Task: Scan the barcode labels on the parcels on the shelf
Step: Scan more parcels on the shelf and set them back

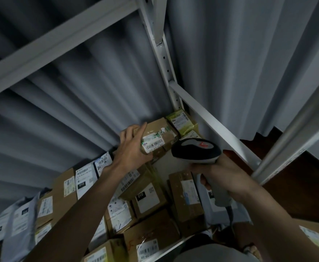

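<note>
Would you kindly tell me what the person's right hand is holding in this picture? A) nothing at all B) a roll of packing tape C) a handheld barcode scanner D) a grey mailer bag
C: the right hand has its fingers curled round the grip of a handheld barcode scanner, whose head is aimed toward the barcode label on the cardboard parcel that the left hand steadies.

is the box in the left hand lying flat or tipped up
Tipped up. The left hand grips the cardboard box at its left end, tilting its barcode label toward the scanner in the right hand.
</note>
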